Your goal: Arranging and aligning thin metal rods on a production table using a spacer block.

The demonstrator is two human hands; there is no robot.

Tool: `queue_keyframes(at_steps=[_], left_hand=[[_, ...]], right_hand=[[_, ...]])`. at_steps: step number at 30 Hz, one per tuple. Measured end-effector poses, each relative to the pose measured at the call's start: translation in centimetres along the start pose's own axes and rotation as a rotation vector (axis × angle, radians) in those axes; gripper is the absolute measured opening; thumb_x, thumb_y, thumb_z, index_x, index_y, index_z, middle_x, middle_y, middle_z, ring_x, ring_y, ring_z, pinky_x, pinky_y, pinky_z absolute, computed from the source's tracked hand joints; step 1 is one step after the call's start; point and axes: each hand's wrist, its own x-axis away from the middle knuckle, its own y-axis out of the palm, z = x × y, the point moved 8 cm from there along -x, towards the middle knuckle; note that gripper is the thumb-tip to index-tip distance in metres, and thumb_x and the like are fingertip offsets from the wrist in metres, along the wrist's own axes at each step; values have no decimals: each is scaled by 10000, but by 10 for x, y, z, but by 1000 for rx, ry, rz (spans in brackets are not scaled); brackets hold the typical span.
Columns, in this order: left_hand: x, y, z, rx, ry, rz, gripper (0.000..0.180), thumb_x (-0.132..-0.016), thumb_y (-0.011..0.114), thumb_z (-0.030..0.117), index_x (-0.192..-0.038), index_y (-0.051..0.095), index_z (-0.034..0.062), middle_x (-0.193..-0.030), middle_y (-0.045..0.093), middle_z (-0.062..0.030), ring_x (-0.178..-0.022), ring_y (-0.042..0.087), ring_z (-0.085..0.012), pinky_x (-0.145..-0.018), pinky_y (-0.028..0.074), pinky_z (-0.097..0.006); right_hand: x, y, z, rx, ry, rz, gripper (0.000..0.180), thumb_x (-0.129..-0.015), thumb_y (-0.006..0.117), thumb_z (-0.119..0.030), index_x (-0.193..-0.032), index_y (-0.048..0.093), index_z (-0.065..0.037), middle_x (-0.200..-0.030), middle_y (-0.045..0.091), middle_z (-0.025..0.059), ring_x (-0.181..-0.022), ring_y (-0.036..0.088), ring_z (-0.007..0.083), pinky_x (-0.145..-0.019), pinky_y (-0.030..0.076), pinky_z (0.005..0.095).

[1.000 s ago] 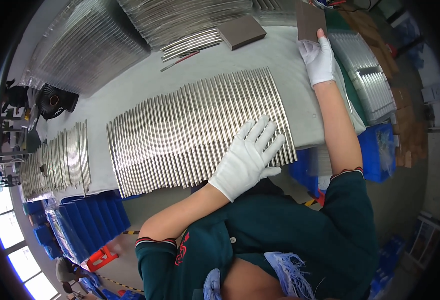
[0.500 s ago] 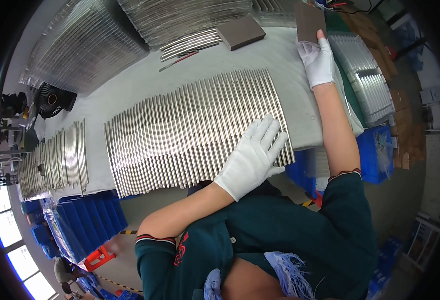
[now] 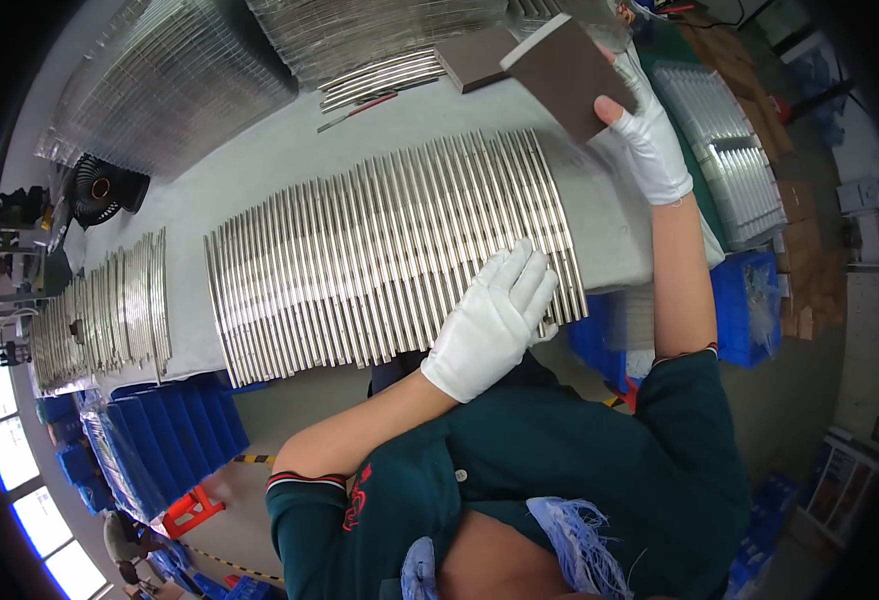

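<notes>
Your right hand (image 3: 650, 145) has swung the brown block (image 3: 560, 75) leftward since the earlier frame, tilting it beyond the far right corner of the row of metal rods (image 3: 360, 260). Left of that row lies a smaller batch of thin, shiny rods (image 3: 110, 310), its details hard to make out. Behind the row, crinkled clear wrapping covers stacks (image 3: 170, 90) cut off by the upper edge. The row itself is slim, polished and set side by side. Your left hand (image 3: 490, 325), in white cloth, lies flat over its near right part, fingers extended and close together, hiding the rods beneath. Off the row's right end, your bare thumb pinches the matte, flat-faced block against fingers mostly hidden behind it
</notes>
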Motion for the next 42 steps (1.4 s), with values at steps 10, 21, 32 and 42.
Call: queue_keyframes(at_steps=[10,21,32,42], left_hand=[[-15,-2,10,73,268,-225,397,-868,697,320,-1095,632,1,-1014,645,-123,-1151,606,-314,-1036,479,-481],[-21,10,12,42,351,-339,372,-911,637,325,-1186,686,79,-842,644,-57,-920,644,-238,-835,520,-409],[-16,16,8,37,339,-356,372,-927,624,330,-1198,680,82,-931,678,-71,-1041,652,-265,-890,514,-434],[-10,3,3,8,248,-194,444,-901,672,312,-1289,634,98,-1131,668,-87,-1254,598,-293,-1062,455,-473]], right_hand=[[32,22,-19,127,392,-598,571,-890,752,-8,-1437,590,-29,-1445,620,67,-1307,571,163,-1131,447,323],[18,75,-51,549,39,-802,548,-842,730,29,-1360,674,-140,-1216,706,105,-1127,665,289,-1013,519,357],[19,39,-41,453,242,-778,541,-877,719,14,-1401,639,-96,-1371,664,86,-1250,622,219,-1076,487,331],[-3,47,12,122,204,-423,776,-887,788,-459,-1528,512,-119,-1469,576,70,-1361,516,190,-1169,367,324]])
